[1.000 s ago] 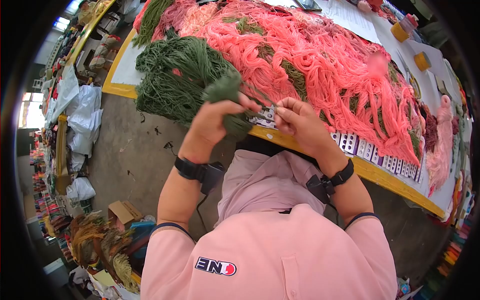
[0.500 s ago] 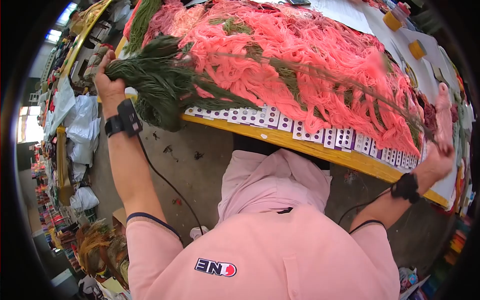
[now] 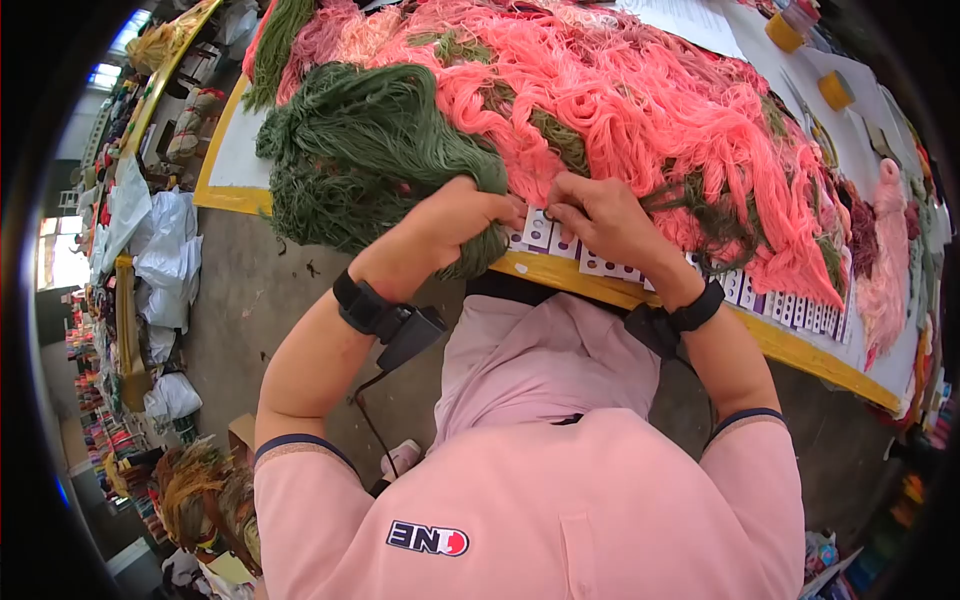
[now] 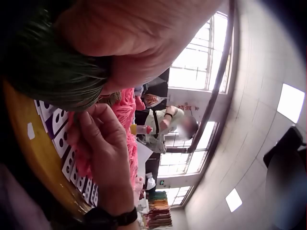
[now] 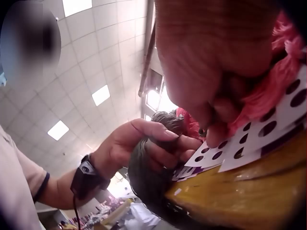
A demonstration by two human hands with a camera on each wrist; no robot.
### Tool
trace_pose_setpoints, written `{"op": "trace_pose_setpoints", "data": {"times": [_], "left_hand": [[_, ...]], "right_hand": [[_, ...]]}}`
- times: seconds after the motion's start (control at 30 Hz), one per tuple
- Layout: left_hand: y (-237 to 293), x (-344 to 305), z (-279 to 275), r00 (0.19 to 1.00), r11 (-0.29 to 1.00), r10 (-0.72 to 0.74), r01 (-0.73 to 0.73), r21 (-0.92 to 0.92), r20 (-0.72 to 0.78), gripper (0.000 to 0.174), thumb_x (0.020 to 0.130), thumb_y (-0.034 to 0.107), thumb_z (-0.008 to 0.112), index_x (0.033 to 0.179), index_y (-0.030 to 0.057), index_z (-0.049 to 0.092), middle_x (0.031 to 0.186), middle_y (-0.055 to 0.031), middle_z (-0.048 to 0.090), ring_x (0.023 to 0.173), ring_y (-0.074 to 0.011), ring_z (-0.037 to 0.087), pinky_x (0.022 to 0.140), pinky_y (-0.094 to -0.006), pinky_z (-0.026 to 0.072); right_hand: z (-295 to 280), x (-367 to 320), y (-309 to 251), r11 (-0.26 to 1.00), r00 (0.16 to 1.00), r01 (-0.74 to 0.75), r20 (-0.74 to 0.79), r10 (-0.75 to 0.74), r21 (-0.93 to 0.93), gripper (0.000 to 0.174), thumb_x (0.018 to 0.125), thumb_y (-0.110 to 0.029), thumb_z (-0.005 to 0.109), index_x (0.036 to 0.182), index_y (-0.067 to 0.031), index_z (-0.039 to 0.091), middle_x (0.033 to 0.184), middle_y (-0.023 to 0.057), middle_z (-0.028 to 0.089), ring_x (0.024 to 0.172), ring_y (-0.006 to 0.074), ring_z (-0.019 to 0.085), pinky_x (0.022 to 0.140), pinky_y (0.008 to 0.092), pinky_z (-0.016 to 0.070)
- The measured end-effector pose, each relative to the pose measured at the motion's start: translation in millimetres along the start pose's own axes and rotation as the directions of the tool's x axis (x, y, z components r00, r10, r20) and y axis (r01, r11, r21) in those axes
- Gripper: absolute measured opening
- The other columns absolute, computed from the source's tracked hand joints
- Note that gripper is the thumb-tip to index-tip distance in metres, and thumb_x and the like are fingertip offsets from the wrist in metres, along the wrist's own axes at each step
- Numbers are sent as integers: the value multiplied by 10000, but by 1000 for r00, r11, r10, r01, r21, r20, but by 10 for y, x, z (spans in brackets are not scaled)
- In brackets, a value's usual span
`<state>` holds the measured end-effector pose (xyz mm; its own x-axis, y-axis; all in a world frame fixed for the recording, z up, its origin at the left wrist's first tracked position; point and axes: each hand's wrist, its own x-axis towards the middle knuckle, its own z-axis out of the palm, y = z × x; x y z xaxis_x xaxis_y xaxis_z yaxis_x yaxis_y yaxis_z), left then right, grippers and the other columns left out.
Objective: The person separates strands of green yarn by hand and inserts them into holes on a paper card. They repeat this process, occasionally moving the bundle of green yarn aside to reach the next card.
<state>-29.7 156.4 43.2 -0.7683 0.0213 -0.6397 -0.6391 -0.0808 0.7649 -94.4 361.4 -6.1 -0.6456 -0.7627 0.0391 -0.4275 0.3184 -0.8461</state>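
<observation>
My left hand [image 3: 450, 225] grips a thick hank of dark green yarn [image 3: 375, 125] near the table's front edge, its fingers curled round the strands. The hank's loose bulk spreads left over the table corner, and in the right wrist view a green loop [image 5: 144, 177] drapes over that hand. Close by, my right hand [image 3: 610, 225] pinches a thin dark green strand between thumb and forefinger, most of it hidden by the fingers. The two hands' fingertips nearly meet above white cards with punched holes [image 3: 537, 228]. Loose dark green strands [image 3: 715, 215] lie over the pink yarn [image 3: 620, 100] farther right.
Hole-punched cards line the yellow front edge [image 3: 780, 345] of the table. Yellow-banded spools [image 3: 835, 90] and papers [image 3: 690, 22] lie at the back right. White plastic bags [image 3: 165, 240] stand at left. Another person [image 4: 168, 127] is across the table in the left wrist view.
Both hands first spread wide, drawing dark green strands out to the right across the pink yarn. They have since come back together at the hank, and loose green strands now lie at right.
</observation>
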Motion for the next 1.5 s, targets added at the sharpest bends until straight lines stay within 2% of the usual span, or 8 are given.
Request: {"op": "trace_pose_setpoints", "data": {"times": [0.3, 0.77, 0.87, 0.97, 1.07, 1.3, 1.4, 1.5], "left_hand": [[-138, 235, 110, 999, 996, 37, -34, 77, -31, 121, 798, -53, 655, 917, -36, 662, 836, -69, 664, 607, -117, 568, 531, -239, 448], [-289, 390, 134, 946, 938, 317, -304, 169, -60, 117, 719, -35, 674, 829, -24, 634, 758, -57, 645, 552, -139, 565, 500, -269, 457], [-219, 343, -84, 800, 506, 598, -419, 754, 43, 104, 728, -36, 670, 822, -35, 625, 762, -61, 650, 604, -148, 606, 526, -280, 483], [-149, 299, -146, 962, 882, 265, -218, 418, -57, 100, 756, -27, 686, 842, -39, 637, 795, -65, 665, 682, -151, 638, 580, -289, 507], [-242, 328, -137, 929, 810, 368, -298, 505, -43, 108, 792, -13, 686, 895, -28, 655, 861, -83, 679, 701, -152, 638, 614, -279, 517], [-134, 118, -275, 979, 936, 87, -17, -350, 186, 76, 882, 45, 646, 939, 0, 664, 901, -72, 686, 701, -91, 597, 648, -247, 515], [-217, 98, -189, 967, 961, 137, -77, -267, 213, 113, 894, 98, 659, 955, 2, 661, 863, -39, 663, 682, -80, 568, 675, -244, 494], [-169, 156, -122, 900, 924, 321, -366, 113, 295, 141, 896, 132, 669, 958, 6, 661, 859, -18, 652, 701, -83, 555, 682, -243, 468]], "right_hand": [[66, 47, -28, 970, 983, 91, -134, -123, -226, 69, 876, -168, 588, 884, -102, 605, 638, 155, 611, 621, 369, 624, 571, 463, 479], [118, 61, -74, 938, 990, 79, -82, -113, -338, 92, 846, -118, 609, 907, -61, 571, 675, 173, 609, 651, 371, 626, 589, 451, 472], [-2, 44, -60, 977, 999, 35, -24, -41, -209, 104, 858, -110, 607, 911, -26, 575, 700, 165, 632, 669, 339, 651, 611, 419, 492], [-22, 33, -38, 980, 1000, 19, 8, -17, -199, 109, 870, -98, 602, 915, -2, 577, 706, 155, 644, 680, 311, 667, 625, 402, 500], [-17, 51, -41, 981, 1000, 2, 3, -1, -193, 106, 873, -93, 600, 916, 2, 582, 701, 153, 644, 684, 307, 669, 633, 401, 501], [-44, 1, -89, 919, 993, 109, 89, -81, -380, 145, 885, -137, 618, 908, 5, 600, 699, 139, 629, 649, 276, 654, 623, 397, 494], [-88, 75, 63, 993, 977, 112, 184, -106, -22, 205, 929, -191, 606, 911, 13, 618, 701, 98, 625, 627, 187, 636, 597, 349, 493], [-176, 144, 33, 853, 928, -340, 289, 235, 396, 262, 981, -205, 549, 901, 31, 632, 716, 62, 624, 632, 114, 614, 579, 290, 504]]}}
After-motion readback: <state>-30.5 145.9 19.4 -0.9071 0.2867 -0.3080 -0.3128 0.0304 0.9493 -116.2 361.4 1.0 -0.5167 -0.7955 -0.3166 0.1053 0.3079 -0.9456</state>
